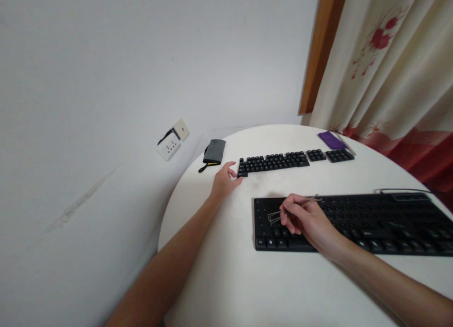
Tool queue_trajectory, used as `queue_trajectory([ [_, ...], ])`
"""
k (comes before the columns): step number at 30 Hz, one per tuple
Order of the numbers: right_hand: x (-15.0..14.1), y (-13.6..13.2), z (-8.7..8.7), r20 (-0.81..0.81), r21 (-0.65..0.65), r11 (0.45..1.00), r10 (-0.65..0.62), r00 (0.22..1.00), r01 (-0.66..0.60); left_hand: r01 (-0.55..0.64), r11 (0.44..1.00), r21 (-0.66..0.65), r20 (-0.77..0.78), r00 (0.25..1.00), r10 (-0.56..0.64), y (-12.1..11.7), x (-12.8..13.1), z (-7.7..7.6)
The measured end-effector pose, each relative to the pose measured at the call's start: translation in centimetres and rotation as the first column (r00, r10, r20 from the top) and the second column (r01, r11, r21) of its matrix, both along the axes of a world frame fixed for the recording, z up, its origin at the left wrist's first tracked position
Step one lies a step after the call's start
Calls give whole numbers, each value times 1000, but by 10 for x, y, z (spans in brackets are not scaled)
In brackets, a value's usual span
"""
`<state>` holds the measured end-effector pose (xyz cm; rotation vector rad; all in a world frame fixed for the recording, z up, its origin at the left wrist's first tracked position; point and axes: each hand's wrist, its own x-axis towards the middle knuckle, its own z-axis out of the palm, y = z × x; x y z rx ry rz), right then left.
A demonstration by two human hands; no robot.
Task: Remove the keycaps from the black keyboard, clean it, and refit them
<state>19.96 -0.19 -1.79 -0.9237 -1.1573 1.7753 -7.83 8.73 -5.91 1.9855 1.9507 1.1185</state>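
The black keyboard (368, 223) lies flat on the near right of the white tabletop (226, 270), its right end running out of view. Its near left corner carries a few keycaps, while the part to the far left shows bare key positions. The right hand (300, 216) is over this left part, fingers pinched around a thin wire tool (310, 201), perhaps a keycap puller. It is held slantwise like a pen, its looped end pointing left over the bare positions, a grip that seems suited to fine work among small keys. Motion blur makes it hard to say whether the loop touches the board.

Beyond the keyboard, loose keycaps (272, 163) stand in tight rows, with a small block (316, 155) and another block (339, 155) to their right. They echo a keyboard's own layout, presumably so that each cap's place is easy to read. The left hand (224, 180) rests at the left end of these rows, thumb and fingers spread and curved, apparently gripping nothing; the thumb tip is at or just beside the nearest keycap (242, 174).

Farther out, a grey pouch (214, 151) lies on the far left and a purple pouch (331, 139) on the far right, both outside the rows.
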Motion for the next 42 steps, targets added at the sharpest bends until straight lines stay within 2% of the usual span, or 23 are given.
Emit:
queue_trajectory([
  [18, 0, 1, -5, -17, 1, 1000, 5, 1000, -5, 32, 999, -18, 24, 999, -32, -1, -1, 0],
  [26, 3, -2, 7, -137, -64, 998, -28, 990, 20, 33, 999, -27, 29, 999, -32, -2, -2, 1],
  [33, 3, -1, 11, -122, -75, 996, -58, 991, 49, 26, 999, -27, 31, 999, -25, -1, -3, -2],
  [42, 4, -1, 7, -101, -72, 996, -52, 994, 45, 10, 999, -32, 39, 999, -9, -1, -1, 1],
])
